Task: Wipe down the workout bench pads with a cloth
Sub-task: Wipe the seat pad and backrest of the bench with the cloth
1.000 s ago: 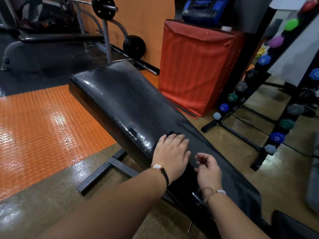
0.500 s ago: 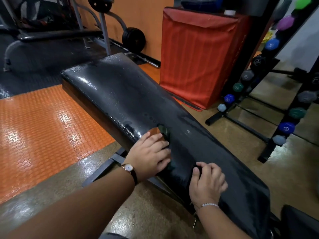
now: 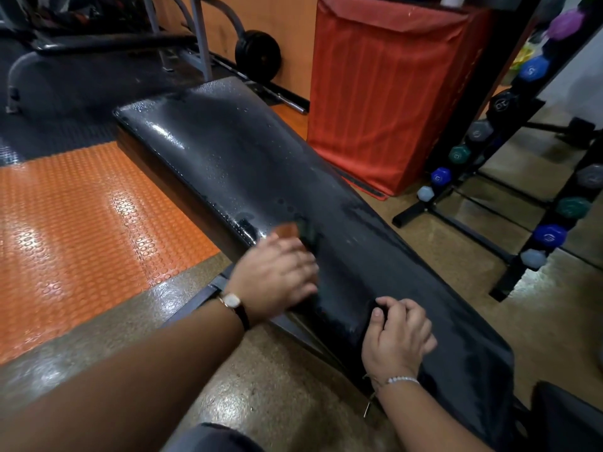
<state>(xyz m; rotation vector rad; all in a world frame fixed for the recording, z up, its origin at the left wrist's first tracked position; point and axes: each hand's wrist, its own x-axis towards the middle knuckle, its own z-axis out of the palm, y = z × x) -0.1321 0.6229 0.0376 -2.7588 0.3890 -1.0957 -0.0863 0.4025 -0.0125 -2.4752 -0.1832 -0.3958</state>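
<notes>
The long black bench pad [image 3: 228,151] runs diagonally from upper left to lower right, wet and shiny with droplets. My left hand [image 3: 277,275], a watch on its wrist, presses down on a dark cloth [image 3: 305,233] at the pad's near edge. Only the cloth's dark tip and an orange-brown patch show past my fingers. My right hand [image 3: 398,334], wearing a bead bracelet, rests on the near edge further down the pad, with its fingers curled and its thumb against the pad's side.
A red padded box [image 3: 385,93] stands behind the bench. A dumbbell rack [image 3: 456,177] with several coloured dumbbells is at the right. A barbell station [image 3: 202,37] and weight plate [image 3: 257,55] sit at the back. An orange studded mat [image 3: 81,223] lies left, and the bench's metal frame [image 3: 202,295] shows below my left wrist.
My left hand has slid with the cloth from the pad's middle toward its near left edge. My right hand moved onto the near edge and curled shut.
</notes>
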